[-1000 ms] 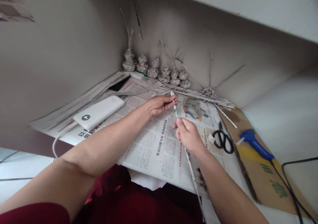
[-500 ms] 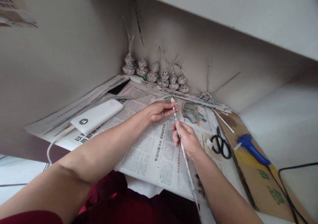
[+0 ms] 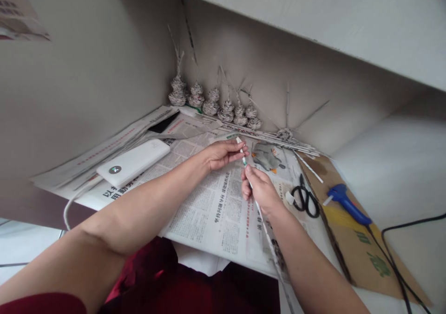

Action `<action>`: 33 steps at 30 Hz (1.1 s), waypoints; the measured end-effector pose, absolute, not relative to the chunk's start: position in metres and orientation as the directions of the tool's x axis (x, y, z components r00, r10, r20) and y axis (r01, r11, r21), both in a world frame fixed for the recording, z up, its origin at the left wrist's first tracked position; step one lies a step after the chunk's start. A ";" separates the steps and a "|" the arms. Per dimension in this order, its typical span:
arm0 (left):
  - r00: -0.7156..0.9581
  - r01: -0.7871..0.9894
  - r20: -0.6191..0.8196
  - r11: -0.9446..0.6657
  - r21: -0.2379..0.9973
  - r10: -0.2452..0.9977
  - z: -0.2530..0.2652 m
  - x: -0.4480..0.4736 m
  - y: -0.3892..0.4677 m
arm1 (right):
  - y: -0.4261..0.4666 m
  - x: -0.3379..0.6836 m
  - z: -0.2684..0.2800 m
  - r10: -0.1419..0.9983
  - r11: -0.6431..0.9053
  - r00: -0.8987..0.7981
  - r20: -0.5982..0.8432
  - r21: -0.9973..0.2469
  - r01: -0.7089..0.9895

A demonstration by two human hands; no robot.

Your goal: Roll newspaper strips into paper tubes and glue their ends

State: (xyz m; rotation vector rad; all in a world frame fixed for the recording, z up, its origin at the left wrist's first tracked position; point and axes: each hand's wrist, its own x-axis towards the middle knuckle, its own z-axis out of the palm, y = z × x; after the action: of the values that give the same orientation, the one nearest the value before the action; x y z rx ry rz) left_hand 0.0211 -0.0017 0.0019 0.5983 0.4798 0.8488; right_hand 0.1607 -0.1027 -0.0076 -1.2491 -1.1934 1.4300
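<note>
Both hands grip one long rolled paper stick, white with a green patch near its upper end. My left hand pinches that upper end between thumb and fingers. Just below it, my right hand is closed round the stick, thumb on top. From there the stick slants down past my right forearm and leaves the lower edge of the view. Newspaper sheets lie flat beneath the hands. Right of my right hand are black-handled scissors.
Several woven paper gourds stand along the back wall. Before them lies a bundle of paper sticks, with a woven piece at its right. A white power bank sits left; a blue glue gun rests on cardboard at right.
The stick has turned a little in my fingers, and less of its green patch shows between the hands. Its lower part has swung slightly right. The whole view has shifted slightly.
</note>
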 end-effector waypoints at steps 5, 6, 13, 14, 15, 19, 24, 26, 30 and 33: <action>0.601 -0.542 -0.167 0.551 0.634 0.782 0.005 0.020 -0.003 | -0.104 0.162 0.002 0.876 -0.357 -0.435 -0.210 -0.889 -0.288; 0.601 -0.540 -0.173 0.556 0.632 0.780 0.005 0.020 -0.003 | -0.104 0.162 0.003 0.858 -0.384 -0.466 -0.217 -0.874 -0.299; 0.569 -0.547 -0.173 0.527 0.651 0.804 0.000 0.022 -0.001 | -0.100 0.165 -0.003 0.925 -0.332 -0.265 -0.272 -0.918 -0.216; 0.570 -0.550 -0.169 0.527 0.648 0.804 -0.001 0.022 -0.001 | -0.100 0.165 -0.002 0.916 -0.347 -0.298 -0.270 -0.905 -0.246; 0.574 -0.554 -0.165 0.528 0.643 0.802 -0.001 0.022 -0.001 | -0.100 0.165 -0.001 0.901 -0.369 -0.345 -0.265 -0.885 -0.284; 0.598 -0.558 -0.142 0.537 0.633 0.789 0.001 0.021 -0.001 | -0.104 0.164 0.002 0.841 -0.439 -0.490 -0.230 -0.820 -0.367; 0.603 -0.527 -0.137 0.521 0.671 0.786 0.000 0.021 -0.002 | -0.101 0.164 -0.003 0.885 -0.368 -0.381 -0.268 -0.904 -0.219; 0.600 -0.514 -0.147 0.519 0.683 0.786 -0.001 0.022 -0.003 | -0.098 0.166 -0.007 0.939 -0.264 -0.256 -0.229 -0.958 -0.112; 0.601 -0.505 -0.144 0.514 0.693 0.786 -0.002 0.024 -0.004 | -0.096 0.166 -0.011 0.970 -0.169 -0.177 -0.166 -0.986 -0.002; 0.599 -0.494 -0.159 0.519 0.698 0.785 0.000 0.025 -0.006 | -0.097 0.163 -0.013 0.981 -0.133 -0.135 -0.139 -0.990 0.051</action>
State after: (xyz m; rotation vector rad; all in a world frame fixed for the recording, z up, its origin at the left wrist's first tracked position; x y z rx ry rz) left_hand 0.0250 -0.0059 -0.0004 0.6533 0.4971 0.8056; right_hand 0.1635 -0.0972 -0.0131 -1.2732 -1.2754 1.3938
